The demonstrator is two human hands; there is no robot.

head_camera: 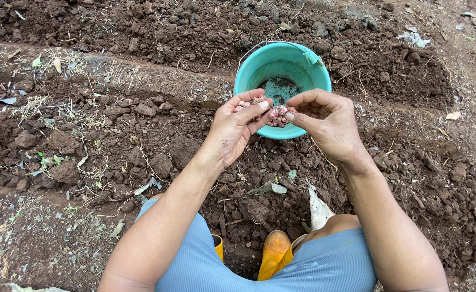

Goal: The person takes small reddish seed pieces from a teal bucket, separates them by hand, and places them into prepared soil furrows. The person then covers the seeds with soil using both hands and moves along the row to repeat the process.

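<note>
In the head view, we see both hands raised together over the near rim of a turquoise bucket (281, 67) that stands on tilled brown soil (140, 135). Our left hand (235, 127) is cupped palm-up, with a small heap of pinkish seeds (251, 101) resting on its curled fingers. Our right hand (324, 120) is curled with fingers drawn together, pinching a cluster of the same pinkish seeds between thumb and fingertips; the two hands touch or nearly touch at the fingertips. The seeds therefore sit in both hands, directly above the bucket's near edge. The bucket interior shows a dark patch on its bottom. The soil is lumpy, with a ridge of clods running behind the bucket and scattered dry grass at the left. Below the hands, yellow boots (273, 254) stand on the soil, and light blue trousers (324, 267) fill the lower edge.
</note>
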